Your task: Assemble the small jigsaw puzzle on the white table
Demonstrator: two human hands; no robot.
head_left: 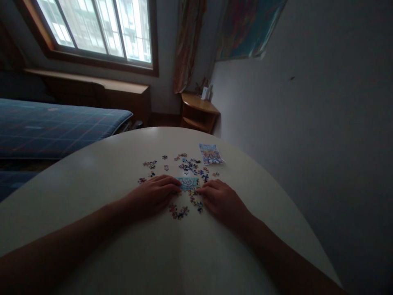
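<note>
On the white round table lies a joined blue strip of jigsaw puzzle. My left hand rests at its left end, fingers together and fingertips on the edge. At the right end, the bent fingers of my right hand meet the puzzle's border; whether a small piece is between them is hidden. Loose pieces lie scattered beyond the strip. More pieces sit on the near side between my hands, and a curved row of yellowish ones hangs below the strip's right part.
A printed picture sheet lies at the back right of the table. Past the table's edge are a bed with a plaid cover on the left, a small wooden corner shelf, a window and a wall on the right.
</note>
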